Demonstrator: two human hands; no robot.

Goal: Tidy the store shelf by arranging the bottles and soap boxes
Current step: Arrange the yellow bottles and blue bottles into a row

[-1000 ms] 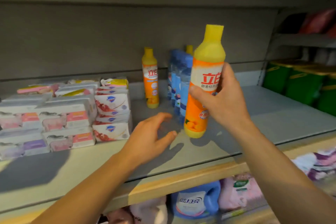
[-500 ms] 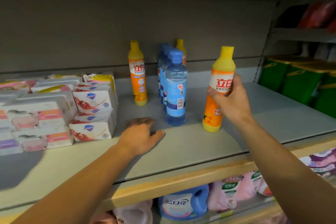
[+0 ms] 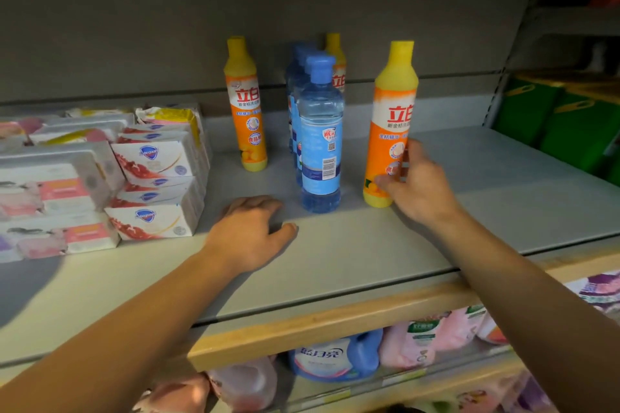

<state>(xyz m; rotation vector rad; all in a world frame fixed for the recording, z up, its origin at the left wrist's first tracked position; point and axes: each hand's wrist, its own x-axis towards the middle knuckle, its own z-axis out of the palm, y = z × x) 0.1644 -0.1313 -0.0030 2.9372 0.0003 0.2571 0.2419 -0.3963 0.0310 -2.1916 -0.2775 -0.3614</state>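
An orange dish-soap bottle with a yellow cap (image 3: 392,104) stands upright on the grey shelf (image 3: 469,194), right of a row of blue bottles (image 3: 320,144). My right hand (image 3: 419,184) holds its lower part, thumb in front and fingers behind. Another orange bottle (image 3: 246,111) stands left of the blue row, and a third one (image 3: 337,70) shows behind it. Stacked soap boxes (image 3: 154,157) fill the shelf's left side. My left hand (image 3: 248,231) rests palm down on the shelf in front of the blue bottles, holding nothing.
Green containers (image 3: 570,121) sit on the neighbouring shelf at the right. Below the wooden shelf edge (image 3: 335,322) are a blue detergent jug (image 3: 332,359) and pink pouches (image 3: 426,339). Bare shelf stretches right of the held bottle.
My right hand carried the orange bottle from in front of the blue row to its right, set it on the shelf and slid down to its lower part. My left hand settled flat.
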